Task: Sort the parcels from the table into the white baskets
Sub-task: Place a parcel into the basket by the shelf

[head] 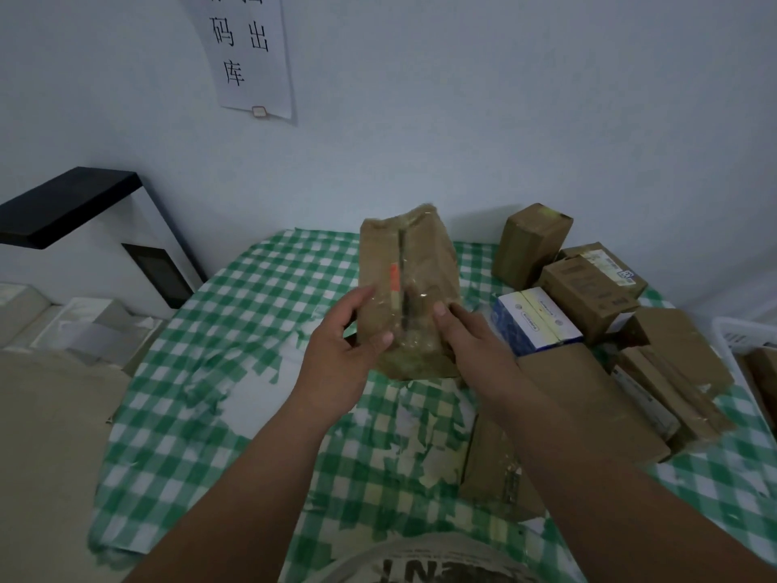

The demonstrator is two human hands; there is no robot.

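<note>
A brown cardboard parcel point(414, 263) wrapped in clear tape is held up over the middle of the table, its long side pointing away from me. My left hand point(342, 342) grips its near left edge, thumb on top. My right hand point(466, 334) holds its near right edge, thumb pressed on the taped top. More brown parcels point(588, 292) are piled at the right of the table, with a blue and white box point(534, 321) among them. A white basket point(731, 330) shows at the far right edge, mostly cut off.
The table wears a green and white checked cloth point(235, 330). A flat brown parcel point(496, 473) lies near my right forearm. White boxes point(84, 326) and a black-topped white unit point(75, 204) stand to the left. A paper sign point(248, 52) hangs on the wall.
</note>
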